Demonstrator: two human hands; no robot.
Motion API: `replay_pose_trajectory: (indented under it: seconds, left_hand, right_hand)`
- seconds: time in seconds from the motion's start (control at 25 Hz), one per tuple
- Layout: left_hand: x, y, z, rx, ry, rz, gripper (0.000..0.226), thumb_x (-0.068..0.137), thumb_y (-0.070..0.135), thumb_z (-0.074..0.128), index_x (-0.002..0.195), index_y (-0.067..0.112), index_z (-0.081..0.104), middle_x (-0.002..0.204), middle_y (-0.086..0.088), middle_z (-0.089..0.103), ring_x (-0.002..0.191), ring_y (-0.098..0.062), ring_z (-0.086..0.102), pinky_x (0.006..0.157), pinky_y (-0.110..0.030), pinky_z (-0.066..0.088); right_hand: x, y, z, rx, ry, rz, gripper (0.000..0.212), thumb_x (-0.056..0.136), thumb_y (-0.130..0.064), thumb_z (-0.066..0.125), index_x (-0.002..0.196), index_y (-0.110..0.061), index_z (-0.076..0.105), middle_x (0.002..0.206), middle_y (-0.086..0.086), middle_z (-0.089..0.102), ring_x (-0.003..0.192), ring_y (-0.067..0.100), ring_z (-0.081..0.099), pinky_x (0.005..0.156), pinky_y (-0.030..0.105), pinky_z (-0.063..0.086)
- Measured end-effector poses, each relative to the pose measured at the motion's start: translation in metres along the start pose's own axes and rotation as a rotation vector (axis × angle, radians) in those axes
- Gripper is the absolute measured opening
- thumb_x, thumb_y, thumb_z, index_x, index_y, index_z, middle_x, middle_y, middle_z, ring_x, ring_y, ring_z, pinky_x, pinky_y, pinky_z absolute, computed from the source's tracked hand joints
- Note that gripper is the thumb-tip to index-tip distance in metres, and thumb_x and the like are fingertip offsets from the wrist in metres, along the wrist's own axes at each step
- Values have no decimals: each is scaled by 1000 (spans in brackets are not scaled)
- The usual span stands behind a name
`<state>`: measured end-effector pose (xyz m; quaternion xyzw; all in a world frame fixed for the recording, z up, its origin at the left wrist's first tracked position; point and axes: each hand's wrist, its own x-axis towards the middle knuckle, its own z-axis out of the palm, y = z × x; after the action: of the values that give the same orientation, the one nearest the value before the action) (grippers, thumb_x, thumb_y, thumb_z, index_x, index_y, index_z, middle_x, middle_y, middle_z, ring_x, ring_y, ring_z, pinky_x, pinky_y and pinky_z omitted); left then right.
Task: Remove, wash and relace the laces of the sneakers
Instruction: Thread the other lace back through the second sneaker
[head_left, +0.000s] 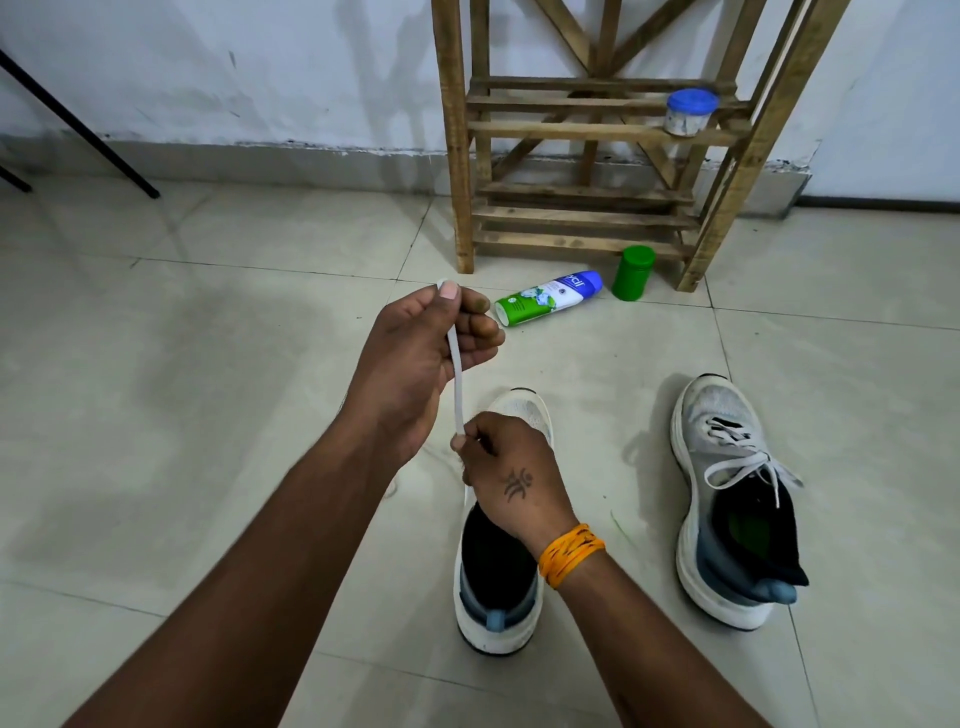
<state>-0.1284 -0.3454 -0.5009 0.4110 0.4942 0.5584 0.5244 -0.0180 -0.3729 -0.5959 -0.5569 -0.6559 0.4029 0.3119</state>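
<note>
Stretching a white lace taut between them, both hands hovered over the near sneaker, which stood on the tiled floor with its heel toward the camera. The left hand was raised above and just left of that sneaker's toe, its thumb and forefinger pinching the lace's upper end while the other fingers curled loosely beside it. The right hand sat lower, right over the sneaker's tongue area, its fingertips pressed together on the lower part of the same lace; a small tattoo marked its back and an orange thread band wrapped the wrist. Whether the lace was threaded in any eyelet could not be told, since the right hand covered that part.

Right of the near sneaker, well apart from it, the second sneaker lay on the floor with its own lace threaded and tied loosely. Beyond the near sneaker's toe, a white, green and blue bottle lay on its side on the floor, and just right of the bottle a green jar stood upright. Behind both, against the wall, stood a wooden rack, with a blue-lidded tub on its upper slats. Far left of the near sneaker, thin black legs slanted down to the floor
</note>
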Motion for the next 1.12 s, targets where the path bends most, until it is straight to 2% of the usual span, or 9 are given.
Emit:
replay_pose_trajectory:
  seconds: [0.12,0.2,0.4,0.56,0.68,0.8,0.88,1.0,1.12]
  left_hand:
    - [-3,-4,1,3,-2,-19,33,111,26,44,100,4,65,81,-8,69,86,-27,72,97,-46,58]
    - [-5,-5,2,3,-9,-22,33,111,27,44,100,4,65,81,-8,69,88,-28,71,97,-47,57]
    - [-2,0,-1,25,-1,15,34,111,26,43,102,5,68,82,-7,72,89,-27,73,95,-45,59]
    - [-4,-6,0,13,-12,-1,35,111,25,44,110,1,68,85,-10,70,89,-28,72,97,-45,58]
    - [-3,-6,0,23,-19,7,35,111,25,44,111,2,70,86,-9,70,90,-27,72,98,-45,58]
    - [-2,-6,-3,23,-7,36,34,111,24,43,111,4,70,83,-8,70,88,-26,72,95,-42,59]
    - [-4,-11,-4,61,6,39,34,111,24,43,109,5,72,80,-8,67,82,-24,70,88,-38,61]
    - [-4,-28,-11,410,61,115,32,109,24,46,96,11,73,68,-2,62,65,-17,65,64,-35,55]
    - [-7,-55,-19,935,-3,311,27,103,32,47,87,22,67,64,5,61,63,-19,64,60,-35,50]
  right_hand:
    - [-3,-13,-2,209,51,-67,8,102,-23,57,96,-23,63,66,2,66,65,14,62,69,35,51]
    - [-1,-24,-3,375,80,-67,13,103,-19,56,92,-17,63,62,-1,62,60,11,56,61,28,45]
    - [-6,-9,2,187,1,14,28,102,-21,57,76,-14,61,61,0,60,60,14,55,66,37,46]
    - [-9,-23,8,320,126,-42,13,104,-27,56,95,-23,64,62,6,62,58,17,58,59,35,44]
    - [-8,-24,8,325,121,-50,28,105,-25,55,76,-27,56,60,2,59,58,16,54,58,35,44]
    - [-10,-13,11,235,54,-37,30,103,-26,55,76,-13,57,61,7,60,63,26,56,63,44,46]
    - [-12,-9,12,211,18,-37,28,102,-25,57,78,-12,59,62,6,62,63,24,58,66,44,48]
    - [-14,-2,5,179,97,-22,9,99,-26,61,97,-23,69,69,1,67,68,15,64,71,34,51]
    - [-6,15,-20,240,276,-13,11,99,-31,63,93,-26,71,77,-8,70,73,10,65,74,31,51]
